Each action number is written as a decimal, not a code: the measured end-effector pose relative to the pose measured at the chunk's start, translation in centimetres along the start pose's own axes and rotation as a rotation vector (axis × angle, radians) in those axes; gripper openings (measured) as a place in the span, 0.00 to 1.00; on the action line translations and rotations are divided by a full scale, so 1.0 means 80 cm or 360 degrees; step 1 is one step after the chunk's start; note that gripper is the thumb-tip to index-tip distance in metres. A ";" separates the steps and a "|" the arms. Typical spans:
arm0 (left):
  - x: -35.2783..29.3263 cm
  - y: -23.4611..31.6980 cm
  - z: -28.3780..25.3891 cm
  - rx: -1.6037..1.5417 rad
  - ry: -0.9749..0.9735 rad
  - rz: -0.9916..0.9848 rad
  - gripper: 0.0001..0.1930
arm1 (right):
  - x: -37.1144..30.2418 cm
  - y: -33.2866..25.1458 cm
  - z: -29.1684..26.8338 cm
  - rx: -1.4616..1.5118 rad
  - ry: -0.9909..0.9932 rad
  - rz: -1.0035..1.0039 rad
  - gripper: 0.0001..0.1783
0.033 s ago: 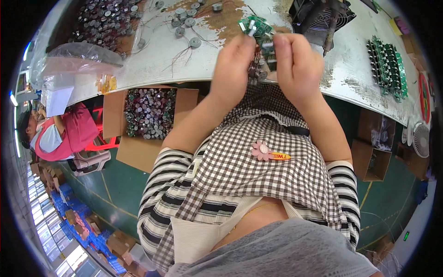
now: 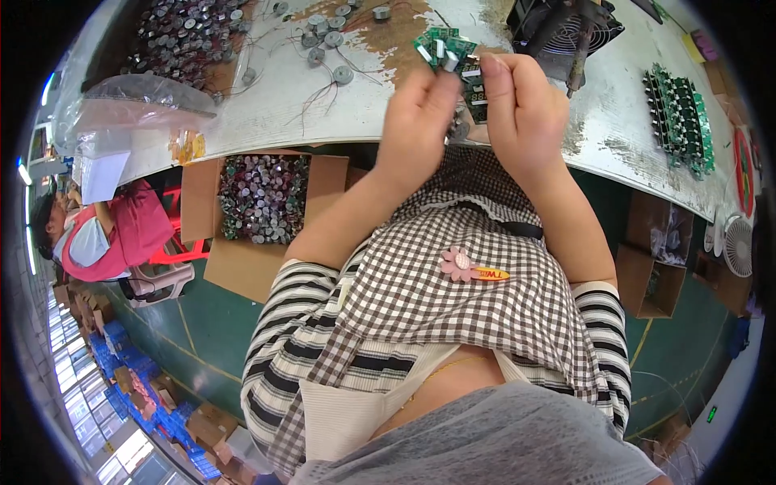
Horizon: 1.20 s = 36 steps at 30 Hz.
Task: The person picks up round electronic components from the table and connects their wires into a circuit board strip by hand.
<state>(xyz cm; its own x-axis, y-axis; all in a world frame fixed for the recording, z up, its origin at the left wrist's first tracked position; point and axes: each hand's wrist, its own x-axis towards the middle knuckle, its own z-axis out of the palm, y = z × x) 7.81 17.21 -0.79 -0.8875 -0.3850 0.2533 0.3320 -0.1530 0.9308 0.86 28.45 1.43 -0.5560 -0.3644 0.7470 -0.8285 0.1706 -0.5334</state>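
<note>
Both my hands are raised together at the near edge of the worktable. My left hand [image 2: 420,117] is closed, with green circuit boards [image 2: 437,47] carrying white parts fanned out above its thumb and fingers. My right hand [image 2: 525,105] pinches the edge of another circuit board [image 2: 475,97], which has dark digit displays and stands between the two hands. Just below that board, a small round metal motor [image 2: 459,129] shows, partly hidden behind the left hand; I cannot tell whether it is joined to the board.
Wired motors [image 2: 332,39] lie across the worktable [image 2: 267,113], with a pile [image 2: 190,36] at the far left. A black fan [image 2: 594,36] and rows of circuit boards [image 2: 679,117] stand right. An open carton [image 2: 263,198] of motors sits below; a person [image 2: 109,230] sits left.
My left hand has moved slightly right, and its boards have spread and tilted. More of the board between the hands shows, and less of the hanging motors and wires.
</note>
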 end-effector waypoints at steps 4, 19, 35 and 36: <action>0.003 0.006 0.004 -0.0210 0.0153 0.0034 0.10 | -0.009 -0.010 0.008 0.0449 0.0087 0.0412 0.08; 0.001 0.002 -0.024 -0.1145 -0.0376 -0.0977 0.08 | -0.045 0.015 -0.016 -0.0153 -0.0227 -0.0287 0.05; -0.090 0.047 -0.214 0.0302 0.1491 0.0088 0.06 | -0.063 0.014 -0.015 0.0328 -0.0271 0.0112 0.13; -0.088 0.037 -0.261 0.0286 0.1627 0.0191 0.07 | -0.066 0.015 -0.015 0.0270 -0.0301 0.0114 0.12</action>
<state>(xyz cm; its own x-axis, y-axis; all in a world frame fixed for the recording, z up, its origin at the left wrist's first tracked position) 21.70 0.48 -5.35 -0.1303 -0.9882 0.0806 0.2732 0.0424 0.9610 2.76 31.66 -2.67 -0.5775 -0.5241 0.6259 -0.7554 0.0524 -0.6532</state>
